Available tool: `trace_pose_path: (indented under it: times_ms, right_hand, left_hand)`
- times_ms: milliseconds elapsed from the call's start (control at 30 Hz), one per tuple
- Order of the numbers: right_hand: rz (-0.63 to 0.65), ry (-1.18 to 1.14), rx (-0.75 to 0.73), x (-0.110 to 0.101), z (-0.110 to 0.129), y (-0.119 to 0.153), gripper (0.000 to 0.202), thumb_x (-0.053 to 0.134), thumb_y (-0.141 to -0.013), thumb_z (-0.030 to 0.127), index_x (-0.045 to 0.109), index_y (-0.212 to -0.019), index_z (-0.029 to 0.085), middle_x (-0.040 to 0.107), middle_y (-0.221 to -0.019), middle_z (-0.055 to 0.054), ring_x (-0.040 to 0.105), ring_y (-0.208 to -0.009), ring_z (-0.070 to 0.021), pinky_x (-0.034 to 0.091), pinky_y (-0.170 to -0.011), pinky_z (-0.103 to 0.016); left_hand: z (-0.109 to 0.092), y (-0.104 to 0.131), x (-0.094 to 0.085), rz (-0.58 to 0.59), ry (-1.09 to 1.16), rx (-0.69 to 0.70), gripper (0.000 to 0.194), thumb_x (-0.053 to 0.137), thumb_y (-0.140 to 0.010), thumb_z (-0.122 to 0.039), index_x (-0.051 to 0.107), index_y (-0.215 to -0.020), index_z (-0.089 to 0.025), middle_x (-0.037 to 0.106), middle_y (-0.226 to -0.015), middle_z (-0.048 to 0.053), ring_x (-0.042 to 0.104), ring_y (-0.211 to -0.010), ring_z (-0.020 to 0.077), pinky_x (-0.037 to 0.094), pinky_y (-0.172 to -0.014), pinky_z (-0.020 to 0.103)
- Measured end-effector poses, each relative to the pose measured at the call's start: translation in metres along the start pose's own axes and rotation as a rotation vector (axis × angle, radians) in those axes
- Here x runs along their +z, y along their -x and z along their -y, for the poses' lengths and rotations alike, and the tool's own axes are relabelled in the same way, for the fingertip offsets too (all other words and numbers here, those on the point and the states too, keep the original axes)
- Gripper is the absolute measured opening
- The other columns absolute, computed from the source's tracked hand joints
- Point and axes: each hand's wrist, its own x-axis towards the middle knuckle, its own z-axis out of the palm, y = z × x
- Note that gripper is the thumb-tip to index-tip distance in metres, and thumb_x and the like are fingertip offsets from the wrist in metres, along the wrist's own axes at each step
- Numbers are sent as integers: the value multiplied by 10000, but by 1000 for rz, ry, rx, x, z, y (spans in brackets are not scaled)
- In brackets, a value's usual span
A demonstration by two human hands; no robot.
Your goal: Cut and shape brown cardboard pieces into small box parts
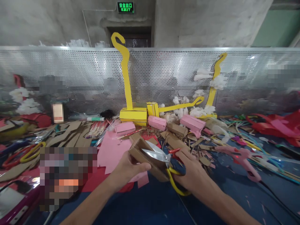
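From left to right on a cluttered blue table (pixel 145 207), with clock directions taken from the brown cardboard box held at the centre: at 9 o'clock lie yellow loop handles (pixel 31 153), and at 10 o'clock flat cardboard strips (pixel 73 132), with pink paper (pixel 111 150) nearer in. A small pink box (pixel 124 127) sits at 11 o'clock. The left hand (pixel 130 168) grips the box (pixel 160 171), its fingers clamped around the side and the thumb on the near wall. The box is tilted, open on top and bare brown. Near 12 o'clock, a tall yellow hook (pixel 126 78) rises from a yellow base (pixel 133 116); its surfaces look covered. Just right of the box, the right hand (pixel 193 170) has its fingers closed on the scissors (pixel 166 157). Their blades are parted across the box; whether they bite into it I cannot tell. At 1 o'clock are a bare cardboard block (pixel 177 129) and another yellow hook (pixel 217 70) with white tufts (pixel 218 82). A pink glue gun (pixel 243 157) lies at 3 o'clock. The work looks partway: some pieces seem coloured and assembled, one tufted, while the held box looks cut and folded but has no coloured covering.
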Motion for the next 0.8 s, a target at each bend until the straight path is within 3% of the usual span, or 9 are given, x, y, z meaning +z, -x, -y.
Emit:
trace_pose_path:
  times_ms: [200, 400, 567, 800]
  right_hand:
    - [-70, -47, -78, 3, -7, -1, 252, 704, -758, 92, 657, -971, 217, 674, -984, -49, 661, -891, -216, 545, -785, -305]
    - [-144, -16, -131, 5, -10, -2, 183, 744, -769, 164, 681, -937, 197, 700, -902, -55, 680, -796, -212, 557, -716, -302]
    - [-151, 13, -113, 7, -14, 0, 241, 694, -744, 124, 691, -976, 187, 721, -940, -76, 706, -846, -232, 563, -735, -317]
    - [-108, 19, -57, 3, -10, -1, 158, 644, -738, 162, 681, -884, 208, 737, -888, -65, 690, -773, -211, 527, -686, -294]
  left_hand:
    - [-6, 2, -2, -25, 28, -51, 529, 962, -611, -319, 726, -1053, -151, 810, -1032, 87, 735, -977, 258, 572, -892, 385]
    - [1, 0, -4, 11, 29, -21, 513, 952, -633, -327, 728, -1058, -145, 803, -1065, 102, 727, -1031, 276, 565, -920, 395]
    - [5, -2, -5, 29, 21, 3, 528, 941, -653, -347, 723, -1090, -149, 798, -1073, 112, 716, -1061, 294, 560, -923, 408]
    - [2, 1, -1, 42, 43, 12, 471, 918, -694, -312, 728, -1096, -156, 795, -1058, 116, 708, -1073, 312, 548, -939, 431]
